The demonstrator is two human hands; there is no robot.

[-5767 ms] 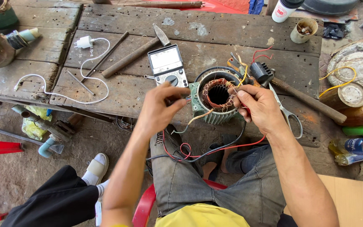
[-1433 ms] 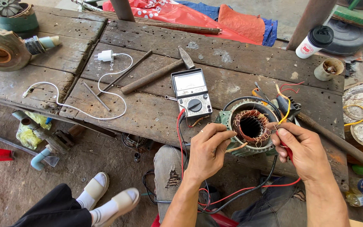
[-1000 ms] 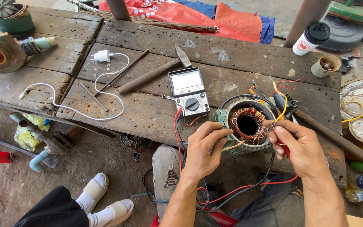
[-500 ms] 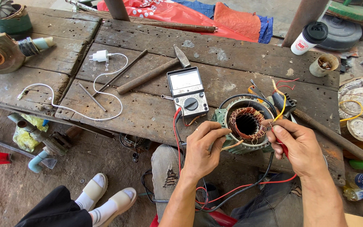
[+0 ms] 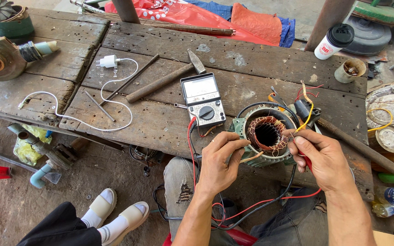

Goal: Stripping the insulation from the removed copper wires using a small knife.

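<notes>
A motor stator (image 5: 266, 135) with copper windings sits at the front edge of the wooden bench (image 5: 251, 64). My left hand (image 5: 222, 160) pinches a thin probe or wire end against the stator's near left rim. My right hand (image 5: 322, 157) grips a red probe and a yellow wire (image 5: 307, 119) at the stator's right rim. Red and black leads (image 5: 190, 141) run from my hands to an analog multimeter (image 5: 203, 99) lying just left of the stator.
A hammer (image 5: 169, 77), metal rods and a white charger cable (image 5: 110, 91) lie on the bench's left. A paper cup (image 5: 334, 41) and a small tin (image 5: 350, 70) stand at the back right. Another person's feet in sandals (image 5: 115, 214) are at lower left.
Both hands have stayed at the stator; they have shifted only slightly along its rim with the probes. The view has drifted a little.
</notes>
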